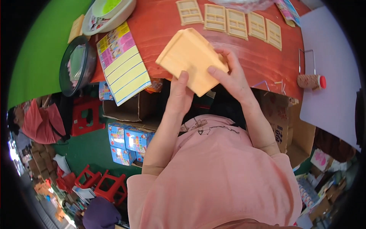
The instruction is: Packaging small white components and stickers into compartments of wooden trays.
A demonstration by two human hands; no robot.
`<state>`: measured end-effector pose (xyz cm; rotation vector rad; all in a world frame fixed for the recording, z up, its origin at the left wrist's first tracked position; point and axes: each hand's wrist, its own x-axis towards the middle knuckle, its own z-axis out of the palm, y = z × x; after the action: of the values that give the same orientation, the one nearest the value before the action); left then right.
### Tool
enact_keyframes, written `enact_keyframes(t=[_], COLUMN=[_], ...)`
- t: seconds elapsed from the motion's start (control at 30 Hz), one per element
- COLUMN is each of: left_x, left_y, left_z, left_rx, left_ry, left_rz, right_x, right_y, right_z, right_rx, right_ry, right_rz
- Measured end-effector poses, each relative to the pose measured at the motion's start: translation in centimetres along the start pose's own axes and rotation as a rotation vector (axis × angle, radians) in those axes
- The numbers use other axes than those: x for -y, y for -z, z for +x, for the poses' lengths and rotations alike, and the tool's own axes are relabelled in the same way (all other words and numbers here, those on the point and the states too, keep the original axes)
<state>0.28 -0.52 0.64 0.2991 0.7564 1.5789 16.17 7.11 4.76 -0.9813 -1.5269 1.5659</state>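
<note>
Both hands hold a flat, pale yellow rectangular panel (190, 57) tilted above the near edge of the table. Its plain face is turned up, and a raised rim runs along its far left side. My left hand (180, 93) grips the lower left edge, thumb on top and fingers hidden beneath. My right hand (233, 74) pinches the right edge, its thumb on the face and fingers bent round the side. Beyond it, several compartment trays (215, 18) of similar colour lie in a row on the red table (160, 28).
To the left are a printed yellow sheet (127, 74), a dark bowl (63, 78) and a white basin (126, 17). A string spool (309, 81) lies at right. Below are blue boxes (135, 139), cartons (124, 110) and red stools (110, 187). Another person (44, 120) is at far left.
</note>
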Motion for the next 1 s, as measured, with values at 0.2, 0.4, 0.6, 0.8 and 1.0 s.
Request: enact_keyframes(t=[0.2, 0.4, 0.6, 0.8, 1.0], left_x=[0.6, 0.8, 0.1, -0.6, 0.6], left_y=[0.0, 0.6, -0.2, -0.8, -0.2], left_z=[3.2, 5.0, 5.1, 5.0, 1.4], left_rx=[0.102, 0.158, 0.092, 0.011, -0.068], left_ry=[0.090, 0.065, 0.042, -0.229, -0.772], left_rz=[-0.048, -0.142, -0.097, 0.418, 1.540], right_x=[1.1, 2.3, 2.0, 1.9, 1.4], right_y=[1.1, 2.5, 2.0, -1.4, -3.7], right_z=[-1.6, -2.2, -0.9, 1.4, 1.4], right_rx=[0.042, -0.174, -0.140, -0.234, -0.209], right_ry=[0.015, 0.393, 0.434, 0.435, 0.531], right_rz=[0.195, -0.435, -0.605, -0.721, -0.824])
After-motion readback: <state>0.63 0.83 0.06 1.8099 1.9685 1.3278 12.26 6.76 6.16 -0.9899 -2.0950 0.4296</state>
